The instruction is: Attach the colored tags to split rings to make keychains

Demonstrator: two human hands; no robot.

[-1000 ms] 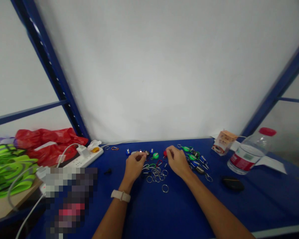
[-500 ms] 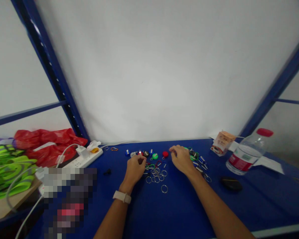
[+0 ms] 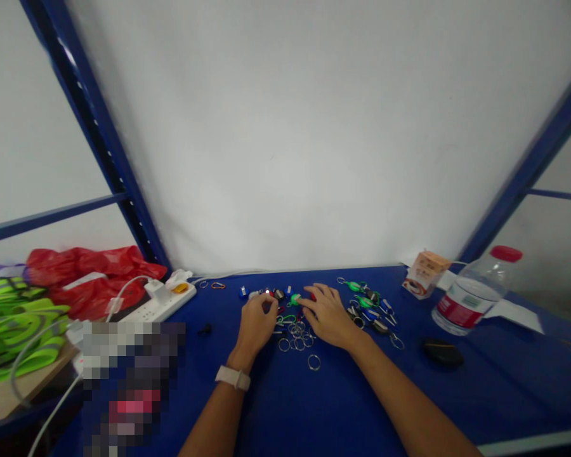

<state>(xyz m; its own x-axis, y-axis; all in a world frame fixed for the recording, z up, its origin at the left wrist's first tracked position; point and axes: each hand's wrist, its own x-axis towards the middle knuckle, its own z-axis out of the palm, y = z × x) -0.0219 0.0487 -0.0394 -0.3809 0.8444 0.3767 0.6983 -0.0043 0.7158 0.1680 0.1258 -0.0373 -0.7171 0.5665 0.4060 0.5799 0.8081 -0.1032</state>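
My left hand (image 3: 257, 322), with a pale watch band at the wrist, is closed in a pinch beside a row of small coloured pieces; what it pinches, if anything, is hidden. My right hand (image 3: 329, 317) is held palm down with its fingers apart. Its fingertips are at a round green piece (image 3: 295, 298), and a red piece (image 3: 313, 296) is partly covered by the fingers. Between the hands lies a pile of metal split rings (image 3: 299, 333), with a green carabiner (image 3: 288, 319) behind them. One single ring (image 3: 314, 362) rests nearer to me.
Right of my right hand lie several green, blue and black keychain pieces (image 3: 371, 304). Farther right are a black pouch (image 3: 441, 351), a small carton (image 3: 424, 274) and a large bottle (image 3: 473, 295). A power strip (image 3: 159, 304) and red plastic bag (image 3: 95, 279) are at left.
My right hand has moved left from beside the keychain pieces, over the red piece to the green one, its fingers spreading. My left hand has stayed in nearly the same spot.
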